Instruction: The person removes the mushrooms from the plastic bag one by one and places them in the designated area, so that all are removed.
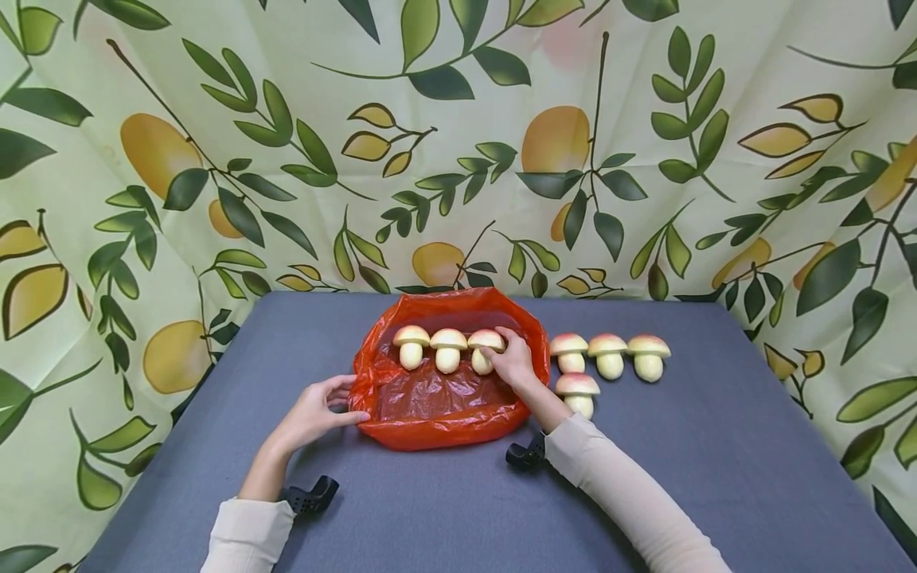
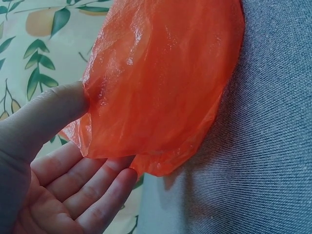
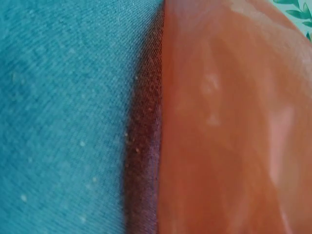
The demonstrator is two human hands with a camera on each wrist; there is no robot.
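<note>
An orange-red plastic bag [image 1: 444,426] lies on the table with its mouth spread wide. Inside it, a row of toy mushrooms with reddish-yellow caps holds a left one [image 1: 411,354], a middle one [image 1: 448,358] and a right one [image 1: 481,362]. My right hand [image 1: 514,362] reaches over the bag's right rim and grips the right mushroom by its side. My left hand [image 1: 315,410] holds the bag's left edge, thumb at the rim and fingers behind the plastic [image 2: 161,92]. The right wrist view shows only the bag's outer side [image 3: 219,122], hiding that hand.
Right of the bag stand three more mushrooms in a row [image 1: 607,358], with another mushroom [image 1: 577,391] in front of them. The grey table [image 1: 430,509] meets a leaf-and-fruit patterned cloth [image 1: 473,191] at its back and sides.
</note>
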